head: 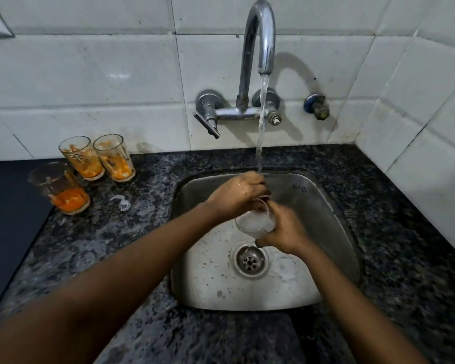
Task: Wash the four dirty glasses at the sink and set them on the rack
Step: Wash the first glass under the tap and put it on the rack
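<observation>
Water from a curved chrome wall tap (260, 35), falling in a thin stream (260, 143) onto the hands over a square stainless-steel sink (334, 232). Clear drinking glass (255, 222) held low in the basin, just above the round steel drain (250, 261), tilted on its side with the mouth turned up toward the left hand. Right hand (284, 232) wrapped closed around the far side and base of the glass, bracing it, probably so it cannot slip while wet. Left hand (239, 193) curled over the rim, fingers seemingly reaching inside to rub the inner wall; how deep, cannot tell, since the knuckles hide them. Held under the stream most likely so loosened residue rinses straight down the drain. Looks like the first of four: foam and droplets on the basin floor, glass already nearly clear. Left of the left hand, well apart on the dark speckled granite desk (147, 232), three more clear glasses streaked with orange residue (95, 164), all upright and untouched, two at the back nearly touching, one nearer. Small dab of white foam (121, 202) between those glasses and the sink. No rack in view, so the set-down spot cannot be judged.
</observation>
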